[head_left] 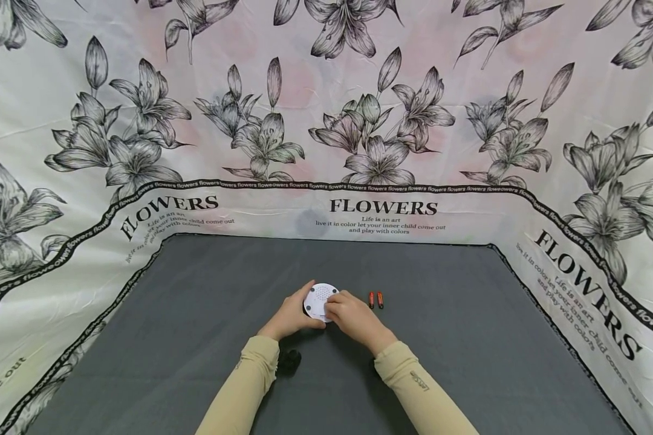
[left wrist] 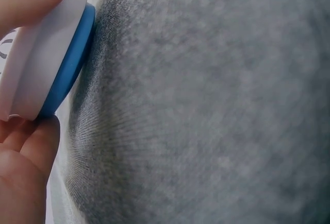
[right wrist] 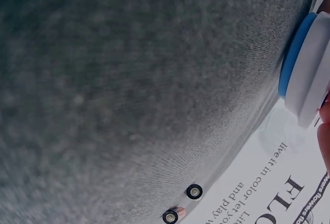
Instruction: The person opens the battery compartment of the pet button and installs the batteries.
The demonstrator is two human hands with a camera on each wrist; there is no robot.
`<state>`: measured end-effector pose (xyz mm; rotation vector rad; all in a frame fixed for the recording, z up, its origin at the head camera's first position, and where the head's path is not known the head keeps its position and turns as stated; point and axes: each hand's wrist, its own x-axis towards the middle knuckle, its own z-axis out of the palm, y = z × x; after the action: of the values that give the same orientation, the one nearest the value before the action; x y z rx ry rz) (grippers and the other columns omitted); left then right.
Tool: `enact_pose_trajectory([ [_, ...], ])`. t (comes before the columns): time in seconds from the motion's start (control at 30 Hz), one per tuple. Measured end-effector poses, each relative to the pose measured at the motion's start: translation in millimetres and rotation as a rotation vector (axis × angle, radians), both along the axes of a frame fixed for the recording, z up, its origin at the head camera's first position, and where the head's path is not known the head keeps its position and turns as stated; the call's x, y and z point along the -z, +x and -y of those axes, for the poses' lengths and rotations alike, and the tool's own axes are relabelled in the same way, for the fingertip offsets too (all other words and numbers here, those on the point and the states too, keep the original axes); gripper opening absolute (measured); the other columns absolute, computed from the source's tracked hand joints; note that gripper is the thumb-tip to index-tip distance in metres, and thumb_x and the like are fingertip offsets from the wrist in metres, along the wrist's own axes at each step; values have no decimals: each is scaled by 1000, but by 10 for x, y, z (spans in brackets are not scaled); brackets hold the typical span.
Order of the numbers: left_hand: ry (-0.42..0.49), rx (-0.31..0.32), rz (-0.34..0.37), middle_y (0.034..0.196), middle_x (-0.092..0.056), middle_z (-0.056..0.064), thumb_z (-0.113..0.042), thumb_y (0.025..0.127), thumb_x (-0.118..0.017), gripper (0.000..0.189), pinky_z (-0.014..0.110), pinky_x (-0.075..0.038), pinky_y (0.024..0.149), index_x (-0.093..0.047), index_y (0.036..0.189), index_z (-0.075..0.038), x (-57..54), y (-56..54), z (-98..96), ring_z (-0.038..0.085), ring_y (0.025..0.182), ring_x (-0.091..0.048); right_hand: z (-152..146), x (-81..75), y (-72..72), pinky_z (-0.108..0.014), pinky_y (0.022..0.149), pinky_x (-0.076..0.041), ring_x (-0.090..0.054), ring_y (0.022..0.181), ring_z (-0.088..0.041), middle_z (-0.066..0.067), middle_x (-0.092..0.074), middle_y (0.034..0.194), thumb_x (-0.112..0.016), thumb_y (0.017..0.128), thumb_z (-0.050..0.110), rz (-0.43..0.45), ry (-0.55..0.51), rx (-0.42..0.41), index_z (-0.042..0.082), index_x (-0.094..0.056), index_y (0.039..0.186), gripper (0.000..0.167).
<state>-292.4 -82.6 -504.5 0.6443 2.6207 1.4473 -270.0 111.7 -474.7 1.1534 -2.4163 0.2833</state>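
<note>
A round white device [head_left: 319, 296] with small holes and dark round feet on its upper face lies on the grey cloth. Its underside is blue, as the left wrist view shows. My left hand [head_left: 292, 312] grips it round the left side, fingers at the far rim and thumb at the near rim. My right hand [head_left: 355, 314] has curled fingers on the right part of the upper face; its fingertips are partly hidden, and whether they pinch a smaller part cannot be seen. Two red-and-black batteries, a left one [head_left: 371, 299] and a right one [head_left: 380, 300], lie beside the right hand.
A dark object [head_left: 289, 362] lies by the left wrist, partly covered by the sleeve. Grey cloth [head_left: 441, 362] covers the table. White flower-printed fabric [head_left: 381, 211] stands along the back and both sides.
</note>
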Motion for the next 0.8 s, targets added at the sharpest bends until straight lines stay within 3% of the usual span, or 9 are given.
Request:
enact_pose_trajectory([
  [0.27, 17, 3, 9, 140, -38, 17, -26, 66, -85, 106, 43, -38, 92, -22, 146, 0, -47, 13, -2, 25, 115, -45, 46, -16, -19, -26, 70, -47, -54, 80, -15, -1, -62, 88, -72, 81, 15, -64, 31, -2, 10, -71, 83, 5],
  [0.8, -18, -6, -35, 120, -55, 14, -32, 63, -85, 96, 37, -44, 79, -36, 140, -1, -43, -40, 6, 21, 94, -53, 95, -69, -124, -27, 72, -47, -56, 71, -12, 3, -60, 73, -68, 81, 23, -265, 270, -66, 15, -69, 73, 11],
])
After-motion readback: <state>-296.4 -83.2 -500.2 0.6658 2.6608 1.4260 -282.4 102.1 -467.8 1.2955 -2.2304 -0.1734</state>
